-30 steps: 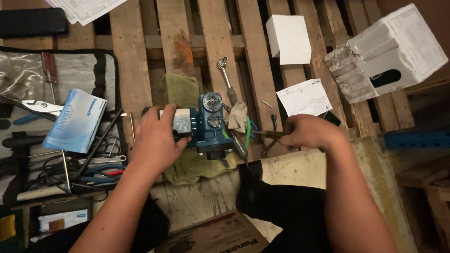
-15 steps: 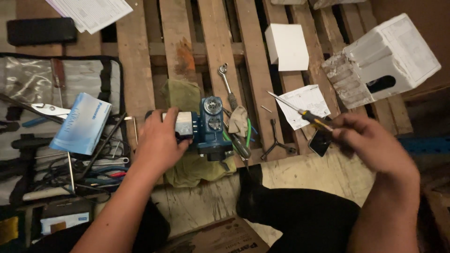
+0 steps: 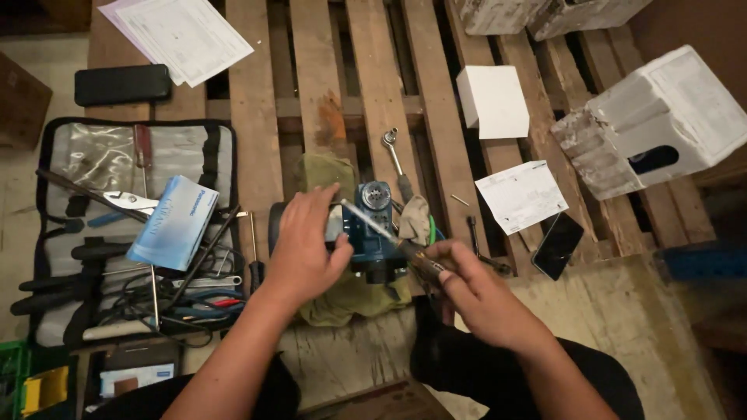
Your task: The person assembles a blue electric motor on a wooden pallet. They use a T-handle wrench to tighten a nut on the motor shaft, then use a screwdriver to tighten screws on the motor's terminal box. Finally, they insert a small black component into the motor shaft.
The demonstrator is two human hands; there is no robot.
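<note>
The left hand (image 3: 305, 253) clasps the blue motor unit (image 3: 376, 229) on the olive rag (image 3: 342, 299) on the pallet (image 3: 257, 132), while the right hand (image 3: 475, 292), just right of it, grips a screwdriver (image 3: 389, 237) whose shaft slants far-left across the unit's top.

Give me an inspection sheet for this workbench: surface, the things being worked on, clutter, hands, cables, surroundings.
Surface: wooden pallet, slatted with open gaps.
Job's things: blue device on an olive cloth; screwdriver with its tip at the device.
Clutter: ratchet wrench, white box, paper slip, dark phone, papers, open tool roll with a blue box.
Hands: left hand steadies the device; right hand grips the screwdriver.
Cables: loose wires on the tool roll.
Surroundings: foam packing blocks at right.
</note>
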